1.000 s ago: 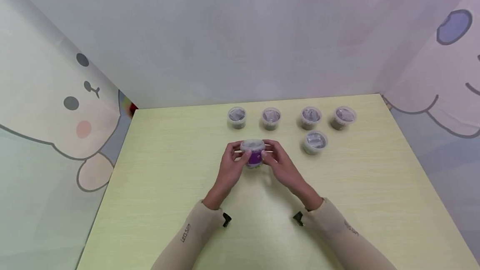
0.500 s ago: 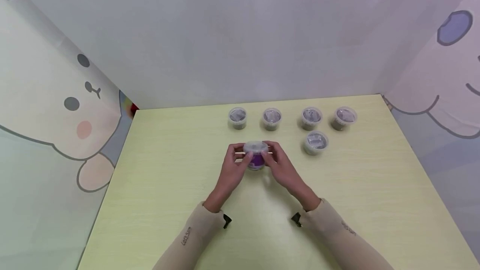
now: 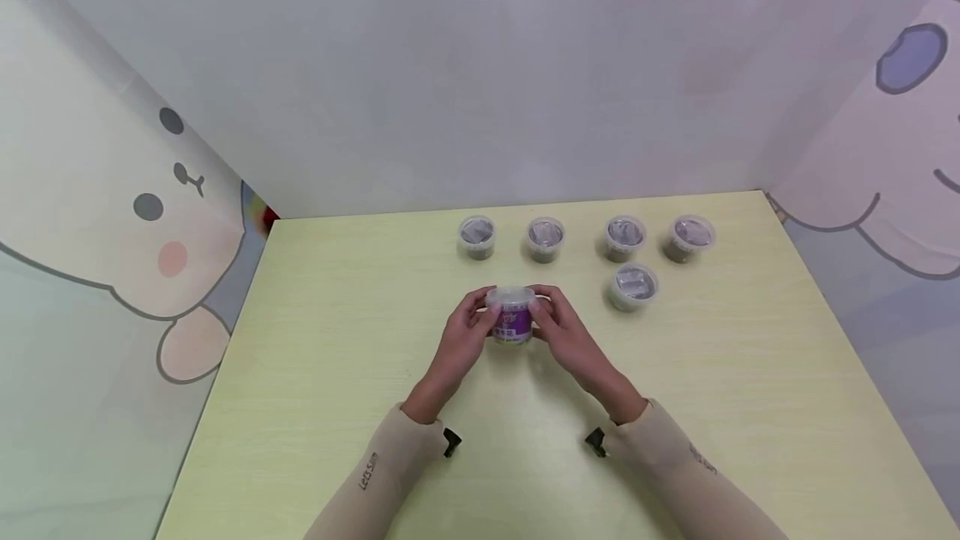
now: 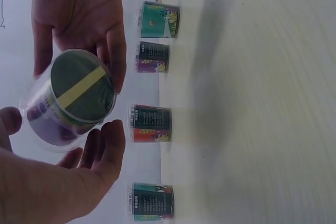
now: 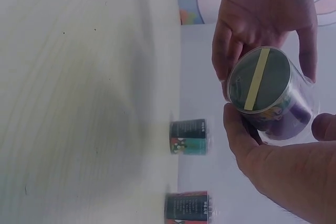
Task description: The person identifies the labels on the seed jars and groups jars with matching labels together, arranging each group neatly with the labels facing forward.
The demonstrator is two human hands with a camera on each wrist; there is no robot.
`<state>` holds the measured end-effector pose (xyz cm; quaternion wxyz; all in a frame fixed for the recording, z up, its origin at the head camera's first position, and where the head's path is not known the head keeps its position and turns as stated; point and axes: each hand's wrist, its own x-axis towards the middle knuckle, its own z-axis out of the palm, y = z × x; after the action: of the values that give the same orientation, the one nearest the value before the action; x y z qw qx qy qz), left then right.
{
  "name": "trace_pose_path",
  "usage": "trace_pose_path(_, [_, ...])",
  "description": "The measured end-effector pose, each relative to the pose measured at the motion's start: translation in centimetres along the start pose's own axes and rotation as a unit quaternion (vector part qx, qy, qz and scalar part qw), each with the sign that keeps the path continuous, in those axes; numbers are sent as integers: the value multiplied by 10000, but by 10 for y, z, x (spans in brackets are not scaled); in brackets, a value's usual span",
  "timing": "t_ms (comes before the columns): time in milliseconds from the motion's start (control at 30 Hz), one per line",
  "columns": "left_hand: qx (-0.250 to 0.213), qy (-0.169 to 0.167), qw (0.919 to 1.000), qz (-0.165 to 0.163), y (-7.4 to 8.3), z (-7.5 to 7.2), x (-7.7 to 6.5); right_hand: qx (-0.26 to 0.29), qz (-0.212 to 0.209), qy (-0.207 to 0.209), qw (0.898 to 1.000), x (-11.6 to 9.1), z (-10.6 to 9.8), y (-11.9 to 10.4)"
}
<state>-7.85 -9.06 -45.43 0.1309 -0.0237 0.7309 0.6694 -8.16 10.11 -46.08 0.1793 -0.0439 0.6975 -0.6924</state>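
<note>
A round clear plastic tub (image 3: 512, 325) with a purple label and a clear lid is held off the table, between both hands. My left hand (image 3: 459, 340) grips its left side, thumb in front and fingers round behind. From the other side my right hand (image 3: 572, 344) grips it the same way. The left wrist view shows the underside of the tub (image 4: 84, 87), dark with a pale yellow strip across it. Seen from the right wrist, the same tub (image 5: 268, 87) tilts between the two hands. The fingers behind it are partly hidden.
Similar lidded tubs stand in a back row: one left (image 3: 476, 238), one beside it (image 3: 544, 240), two farther right (image 3: 625, 238) (image 3: 690, 238). Another tub (image 3: 633, 287) stands in front of these. A pale wall sheet (image 3: 480, 73) rises behind the yellow table (image 3: 337, 315).
The tub has turned in the hands, so more of its purple label and lettering faces me. It has come slightly nearer and to the right. The other tubs stay put.
</note>
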Motion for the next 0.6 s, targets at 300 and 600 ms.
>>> trace_pose_path(300, [44, 28, 10000, 47, -3, 1, -2, -99, 57, 50, 9999, 2, 0, 2])
trace_pose_path(600, [-33, 385, 9990, 216, -4, 2, -1, -216, -22, 74, 9997, 3, 3, -3])
